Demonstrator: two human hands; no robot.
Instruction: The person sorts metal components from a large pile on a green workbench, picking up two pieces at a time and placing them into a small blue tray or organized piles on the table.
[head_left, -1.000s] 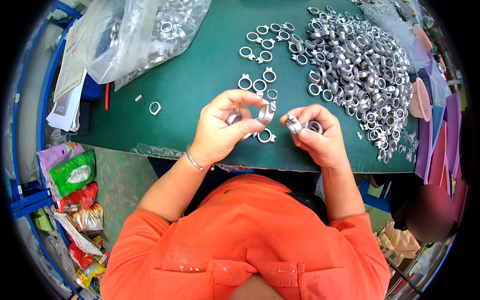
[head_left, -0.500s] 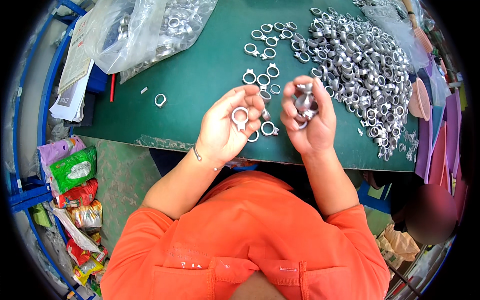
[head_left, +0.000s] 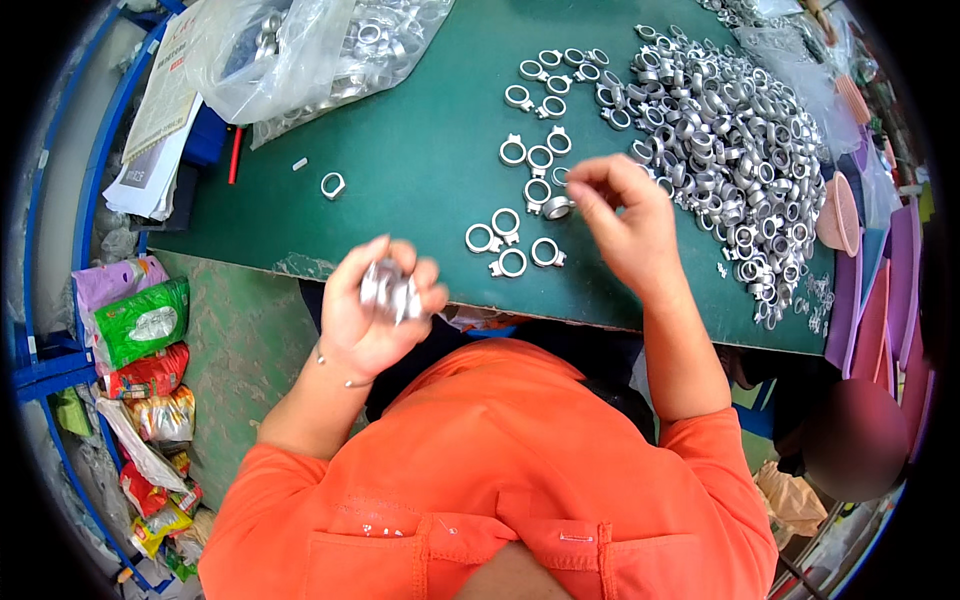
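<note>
Left hand (head_left: 385, 305) is clenched around a small bunch of silver rings (head_left: 390, 290), fingers curled over them, palm turned up toward the camera; the bunch is blurred, so no count. It's held off the table (head_left: 400, 180), just over the near edge, close to the chest.

Right hand (head_left: 625, 225) is out over the table, fingers pinched together at the tips. Whether anything is between them I can't tell, the tips are blurred. Fingertips (head_left: 580, 185) sit just beside a single ring (head_left: 556, 207) lying on the green top, slightly up and right of it.

Key relation: the loose rows of rings (head_left: 520, 200) lie flat, bores facing up, just left of the right hand's fingertips and well up-right of the left hand. The right hand is clearly nearer to them. The big ring heap (head_left: 730, 150) is just right of and beyond the right hand.

Pose: right forearm (head_left: 680, 350) comes up from the lower edge, wrist roughly straight, fingers pointing up-left. Left forearm (head_left: 310, 400) is angled up from lower left, elbow bent and wrist cocked back, bracelet (head_left: 335, 365) at the wrist.

Off to the far left: one stray ring (head_left: 332, 185) and a clear bag (head_left: 300, 50) of more rings, both well apart from either hand.
</note>
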